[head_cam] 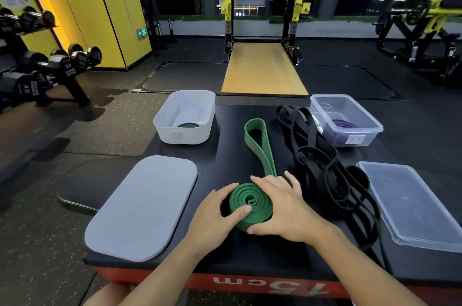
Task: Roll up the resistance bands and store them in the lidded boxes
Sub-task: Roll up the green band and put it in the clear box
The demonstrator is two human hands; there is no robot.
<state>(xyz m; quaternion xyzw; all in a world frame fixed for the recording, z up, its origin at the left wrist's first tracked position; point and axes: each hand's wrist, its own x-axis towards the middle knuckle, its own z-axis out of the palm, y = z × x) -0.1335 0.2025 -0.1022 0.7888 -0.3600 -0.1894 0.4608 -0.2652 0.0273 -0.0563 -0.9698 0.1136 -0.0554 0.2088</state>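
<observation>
1. The green band (251, 203) lies on the black surface (225, 150), near its front edge. The near part of the band is wound into a flat coil. The unwound part runs away from the coil and ends in an open loop.
2. The left hand (215, 215) holds the coil from its left side: the fingers curve round the far-left edge and the thumb presses on top of the windings.
3. The right hand (280, 208) holds the coil from its right side. The index finger reaches round the far edge, the thumb touches the near edge, and the other fingers are spread toward the right.
4. Left of the coil, just beside the left hand, a grey lid (142, 208) lies flat.
5. Beyond the coil and to its left stands a white box (180, 134), open. Something dark and round is at its bottom; what it is I cannot tell.
6. Right of the coil, close to the right hand, a loose heap of black bands (322, 163) stretches from far to near.
7. Beyond the coil and to its right, past the black bands, stands a clear box (362, 136), open, with a purple band (343, 124) inside.
8. Far right of the coil, past the black bands, a clear lid (410, 203) lies on the surface.
</observation>
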